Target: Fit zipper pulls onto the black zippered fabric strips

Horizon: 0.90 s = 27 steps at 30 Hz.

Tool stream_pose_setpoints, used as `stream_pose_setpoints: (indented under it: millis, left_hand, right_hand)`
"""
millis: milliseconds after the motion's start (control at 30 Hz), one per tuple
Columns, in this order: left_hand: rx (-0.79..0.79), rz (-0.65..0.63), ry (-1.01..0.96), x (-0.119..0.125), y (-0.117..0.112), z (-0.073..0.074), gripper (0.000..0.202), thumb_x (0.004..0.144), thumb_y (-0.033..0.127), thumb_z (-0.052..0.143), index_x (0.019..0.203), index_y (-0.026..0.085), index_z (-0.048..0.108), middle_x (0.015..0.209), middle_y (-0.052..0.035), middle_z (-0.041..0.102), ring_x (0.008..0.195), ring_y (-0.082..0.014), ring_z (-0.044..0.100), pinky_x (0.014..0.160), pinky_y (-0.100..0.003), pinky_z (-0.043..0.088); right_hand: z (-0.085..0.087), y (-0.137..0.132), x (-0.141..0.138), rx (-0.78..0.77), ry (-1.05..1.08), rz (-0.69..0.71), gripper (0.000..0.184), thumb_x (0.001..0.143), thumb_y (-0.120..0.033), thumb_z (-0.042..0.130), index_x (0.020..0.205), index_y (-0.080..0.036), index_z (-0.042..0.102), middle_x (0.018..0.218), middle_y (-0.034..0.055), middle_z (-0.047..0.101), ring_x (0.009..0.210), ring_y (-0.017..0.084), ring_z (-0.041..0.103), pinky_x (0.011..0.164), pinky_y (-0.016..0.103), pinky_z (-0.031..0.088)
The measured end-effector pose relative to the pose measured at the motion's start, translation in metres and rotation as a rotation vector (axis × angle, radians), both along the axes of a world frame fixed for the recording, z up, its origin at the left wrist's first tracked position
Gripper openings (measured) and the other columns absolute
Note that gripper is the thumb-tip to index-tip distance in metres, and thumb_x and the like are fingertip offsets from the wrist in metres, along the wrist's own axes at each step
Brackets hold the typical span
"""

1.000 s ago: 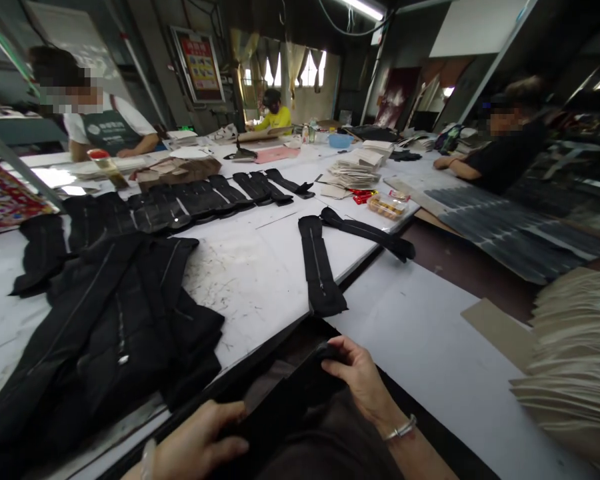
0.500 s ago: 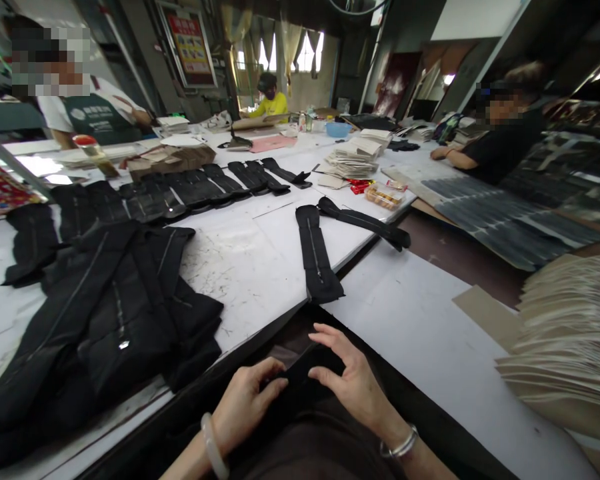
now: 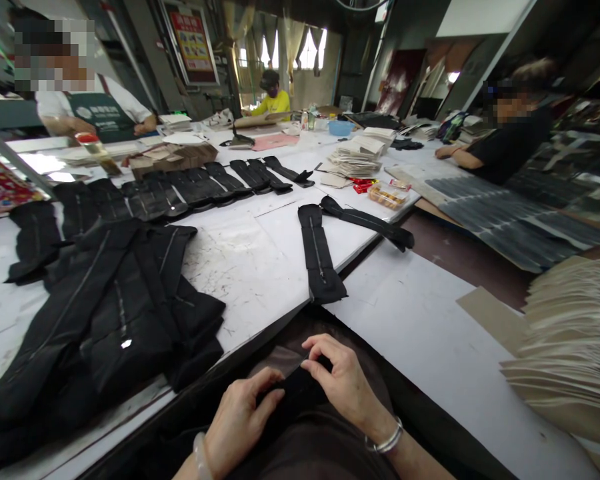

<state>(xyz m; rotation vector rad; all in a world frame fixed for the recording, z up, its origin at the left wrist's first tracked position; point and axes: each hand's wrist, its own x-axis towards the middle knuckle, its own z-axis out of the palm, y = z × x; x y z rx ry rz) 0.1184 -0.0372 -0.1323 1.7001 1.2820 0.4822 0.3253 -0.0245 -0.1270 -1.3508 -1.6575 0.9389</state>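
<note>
While I sit at the edge of the white worktable (image 3: 250, 267), my left hand (image 3: 240, 420) pinches a black fabric piece (image 3: 297, 393) between thumb and forefinger. That piece is low in front of me, above the dark clothing (image 3: 325, 443) on my lap, and much of it merges with the shadow. My right hand (image 3: 350, 387) is at its far end, thumb and forefinger bent towards each other with a narrow space at most; I cannot tell whether they close on the edge. I wear a pale bangle (image 3: 201, 457) on the left wrist and a silver bangle (image 3: 386, 437) on the right.

Just beyond my right fingers, a black zippered strip (image 3: 321, 260) lies at the table's corner, its zip facing up, and a second black strip (image 3: 370, 222) slants away beside its far end. To my left is a heap of black zippered pieces (image 3: 115, 300), with a row of black strips (image 3: 195, 187) behind it. A fanned stack of beige sheets (image 3: 570, 340) stands at my right. Across the table are a co-worker in a green apron (image 3: 100, 117), another in a yellow top (image 3: 279, 102) and, to the right, one in a dark shirt (image 3: 513, 153).
</note>
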Motion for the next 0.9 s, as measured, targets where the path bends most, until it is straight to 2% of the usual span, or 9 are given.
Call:
stream_pose_setpoints:
  millis: [200,367,567,700,800,900]
  left_hand:
    - [-0.023,0.065,-0.138,0.011,0.003,-0.002,0.029,0.093,0.040,0.052,0.090,0.020,0.073,0.081,-0.0017,0.074,0.075,-0.0196,0.065,0.070,-0.023,0.048]
    - [-0.057,0.125,-0.231,0.019,0.006,-0.007,0.033,0.091,0.043,0.057,0.081,0.018,0.076,0.075,-0.0021,0.073,0.069,-0.0180,0.061,0.064,-0.023,0.047]
    - [-0.108,0.158,-0.337,0.021,0.010,-0.003,0.029,0.088,0.041,0.062,0.099,0.020,0.078,0.091,-0.0047,0.077,0.084,-0.0233,0.067,0.078,-0.027,0.051]
    - [-0.084,0.163,-0.346,0.028,0.013,0.001,0.025,0.086,0.038,0.065,0.095,0.020,0.079,0.085,-0.0040,0.077,0.082,-0.0234,0.067,0.077,-0.027,0.051]
    - [-0.065,0.180,-0.333,0.030,0.014,0.002,0.023,0.086,0.037,0.064,0.088,0.019,0.078,0.082,-0.0038,0.076,0.079,-0.0224,0.067,0.075,-0.027,0.051]
    - [-0.046,0.206,-0.324,0.030,0.014,-0.002,0.021,0.086,0.036,0.064,0.087,0.019,0.076,0.084,-0.0033,0.077,0.076,-0.0206,0.065,0.073,-0.026,0.050]
  right_hand:
    - [0.005,-0.001,-0.008,0.030,0.004,0.047,0.018,0.080,-0.009,0.064,0.071,-0.022,0.054,0.095,0.0037,0.069,0.091,0.020,0.065,0.083,0.032,0.049]
    - [0.005,0.000,-0.008,0.040,0.040,0.022,0.018,0.079,-0.005,0.064,0.073,-0.021,0.056,0.103,0.0043,0.068,0.097,0.019,0.065,0.088,0.031,0.049]
    - [0.005,0.001,-0.007,0.045,0.093,0.013,0.017,0.081,-0.005,0.062,0.075,-0.020,0.059,0.097,0.0032,0.069,0.092,0.018,0.067,0.085,0.029,0.051]
    - [0.006,0.001,-0.008,0.062,0.086,0.016,0.017,0.081,-0.004,0.062,0.075,-0.020,0.059,0.094,0.0028,0.070,0.090,0.018,0.067,0.082,0.029,0.053]
    - [0.004,0.002,-0.005,0.134,0.053,-0.008,0.016,0.080,-0.005,0.064,0.081,-0.021,0.061,0.107,0.0052,0.069,0.104,0.021,0.065,0.091,0.034,0.053]
    - [0.002,0.001,0.002,0.328,-0.052,-0.027,0.019,0.081,-0.007,0.065,0.093,-0.022,0.063,0.120,0.0083,0.064,0.126,0.027,0.052,0.103,0.045,0.047]
